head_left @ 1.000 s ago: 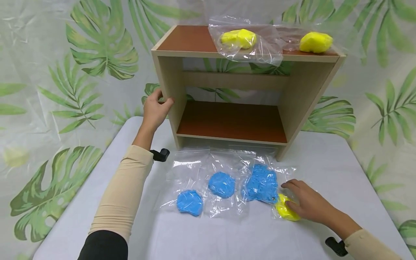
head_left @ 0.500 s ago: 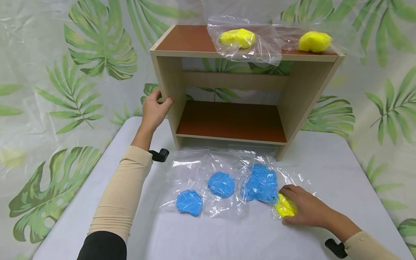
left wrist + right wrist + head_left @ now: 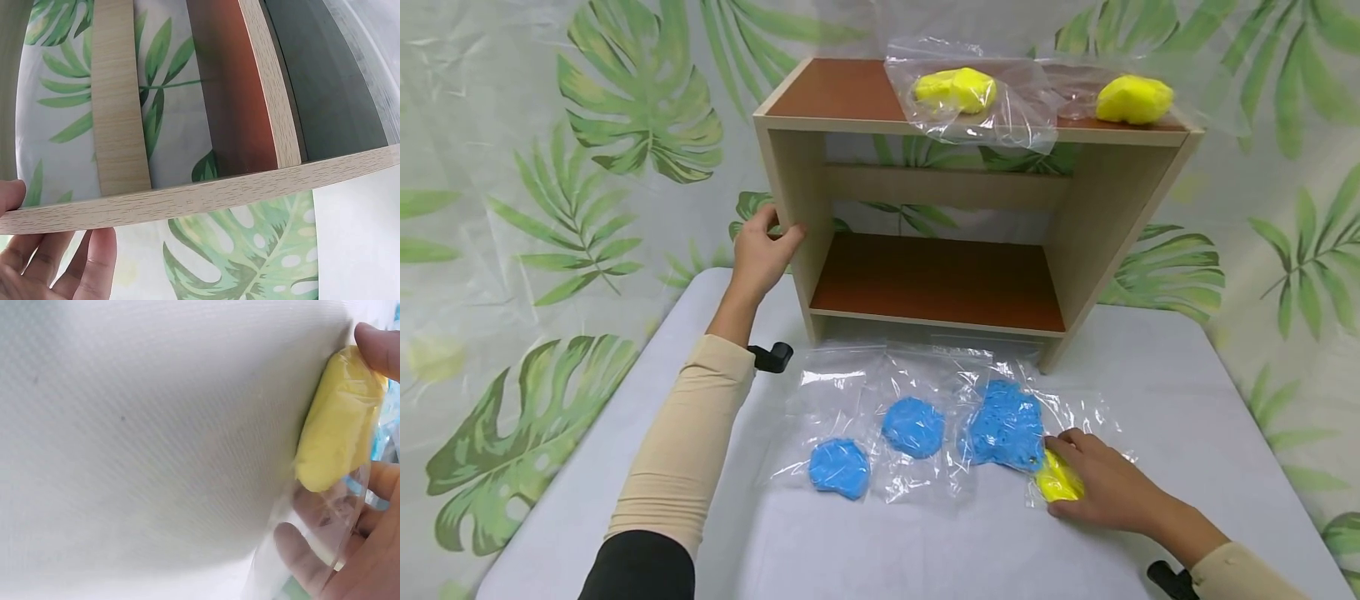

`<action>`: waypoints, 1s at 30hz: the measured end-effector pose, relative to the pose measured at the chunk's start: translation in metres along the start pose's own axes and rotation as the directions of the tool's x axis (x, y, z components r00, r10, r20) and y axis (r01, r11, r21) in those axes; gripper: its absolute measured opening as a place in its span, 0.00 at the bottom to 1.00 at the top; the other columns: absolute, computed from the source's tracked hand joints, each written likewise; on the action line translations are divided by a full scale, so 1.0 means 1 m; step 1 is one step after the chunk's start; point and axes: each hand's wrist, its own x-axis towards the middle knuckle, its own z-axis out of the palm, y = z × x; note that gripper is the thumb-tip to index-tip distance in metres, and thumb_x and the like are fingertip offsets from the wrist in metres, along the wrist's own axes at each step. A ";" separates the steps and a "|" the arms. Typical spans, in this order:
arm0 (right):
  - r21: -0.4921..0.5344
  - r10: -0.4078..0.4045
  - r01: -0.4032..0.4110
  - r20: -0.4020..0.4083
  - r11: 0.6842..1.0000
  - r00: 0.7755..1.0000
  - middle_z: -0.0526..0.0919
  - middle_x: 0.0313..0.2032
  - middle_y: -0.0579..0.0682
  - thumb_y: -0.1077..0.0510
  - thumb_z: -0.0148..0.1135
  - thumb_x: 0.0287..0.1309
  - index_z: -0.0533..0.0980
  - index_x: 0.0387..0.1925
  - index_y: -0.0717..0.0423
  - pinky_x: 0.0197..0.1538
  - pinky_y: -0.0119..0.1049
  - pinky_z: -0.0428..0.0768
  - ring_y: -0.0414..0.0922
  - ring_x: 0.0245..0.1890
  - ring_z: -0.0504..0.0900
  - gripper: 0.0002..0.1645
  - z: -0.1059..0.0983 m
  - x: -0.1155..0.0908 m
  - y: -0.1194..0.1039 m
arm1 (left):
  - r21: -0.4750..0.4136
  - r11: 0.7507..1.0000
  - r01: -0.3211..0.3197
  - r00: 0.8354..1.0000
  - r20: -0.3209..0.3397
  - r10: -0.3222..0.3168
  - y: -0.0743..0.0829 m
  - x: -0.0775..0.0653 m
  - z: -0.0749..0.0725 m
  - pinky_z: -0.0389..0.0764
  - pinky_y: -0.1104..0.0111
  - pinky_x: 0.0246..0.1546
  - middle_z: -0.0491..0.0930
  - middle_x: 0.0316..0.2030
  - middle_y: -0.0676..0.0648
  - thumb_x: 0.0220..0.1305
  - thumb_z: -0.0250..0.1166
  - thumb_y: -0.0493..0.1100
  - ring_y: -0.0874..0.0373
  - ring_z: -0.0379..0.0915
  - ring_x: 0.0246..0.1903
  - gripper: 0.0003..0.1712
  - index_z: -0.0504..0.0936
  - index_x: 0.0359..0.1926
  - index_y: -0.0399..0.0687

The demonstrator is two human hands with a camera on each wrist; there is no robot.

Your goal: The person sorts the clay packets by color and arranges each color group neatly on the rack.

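Observation:
My left hand (image 3: 765, 254) holds the left side panel of a small wooden shelf (image 3: 940, 125). In the left wrist view its thumb lies on the inner face and the fingers (image 3: 100, 262) on the outer face of the panel's edge (image 3: 206, 194). On the table, my right hand (image 3: 1108, 483) grips a clear zip bag of yellow clay (image 3: 1057, 478), thumb and fingers on opposite sides of the lump. The right wrist view shows the yellow clay (image 3: 340, 419) through the plastic, some fingers behind the film. A bag of flattened blue clay (image 3: 1006, 425) lies right beside it.
Two more bags of blue clay, one round (image 3: 913, 427) and one notched (image 3: 838, 468), lie in front of the shelf. On the shelf's top sit two bagged yellow lumps (image 3: 955, 90), one bag overhanging the front edge. A leaf-patterned sheet (image 3: 647, 92) hangs behind the white table (image 3: 850, 550).
My right hand has come down around the bag of yellow clay, its thumb and fingers now around the lump. The left hand stays on the shelf panel.

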 end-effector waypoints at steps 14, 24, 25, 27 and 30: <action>-0.016 -0.004 0.004 0.019 1.000 1.000 0.76 0.51 0.52 0.33 0.77 0.35 0.76 0.60 0.56 0.46 0.44 0.84 0.43 0.44 0.75 0.51 -0.001 0.001 -0.005 | -0.004 1.000 0.000 1.000 -0.002 0.000 0.000 -0.001 -0.001 0.81 0.53 0.58 0.75 0.64 0.43 0.66 0.59 0.52 0.45 0.80 0.58 0.27 0.74 0.64 0.49; -0.020 -0.013 0.012 -0.006 1.000 1.000 0.77 0.50 0.52 0.35 0.77 0.36 0.76 0.59 0.57 0.46 0.44 0.84 0.43 0.43 0.76 0.50 0.002 0.001 -0.005 | -0.010 1.000 0.000 1.000 0.000 0.000 -0.001 -0.001 -0.001 0.81 0.53 0.58 0.75 0.63 0.43 0.67 0.59 0.51 0.45 0.79 0.58 0.26 0.74 0.64 0.49; -0.017 -0.010 0.010 -0.002 1.000 1.000 0.77 0.50 0.52 0.35 0.77 0.36 0.76 0.59 0.57 0.45 0.43 0.84 0.43 0.43 0.76 0.50 0.001 0.001 -0.005 | -0.009 1.000 0.000 1.000 -0.001 0.000 -0.001 -0.001 0.000 0.81 0.53 0.58 0.76 0.63 0.43 0.66 0.59 0.51 0.45 0.79 0.58 0.26 0.74 0.64 0.49; -0.016 -0.006 0.007 0.013 1.000 1.000 0.77 0.50 0.51 0.34 0.77 0.36 0.76 0.59 0.57 0.44 0.42 0.83 0.41 0.42 0.75 0.50 0.000 0.002 -0.005 | -0.005 1.000 0.000 1.000 -0.002 0.000 0.000 0.000 0.000 0.81 0.53 0.58 0.76 0.63 0.43 0.66 0.59 0.51 0.45 0.79 0.57 0.27 0.74 0.64 0.49; -0.012 -0.005 0.005 0.035 1.000 0.999 0.77 0.50 0.51 0.33 0.76 0.36 0.75 0.59 0.57 0.43 0.39 0.83 0.39 0.41 0.74 0.50 -0.003 0.001 -0.005 | -0.001 1.000 0.002 1.000 0.000 -0.002 0.001 -0.001 0.000 0.81 0.53 0.58 0.75 0.63 0.43 0.66 0.58 0.51 0.45 0.80 0.58 0.27 0.74 0.64 0.49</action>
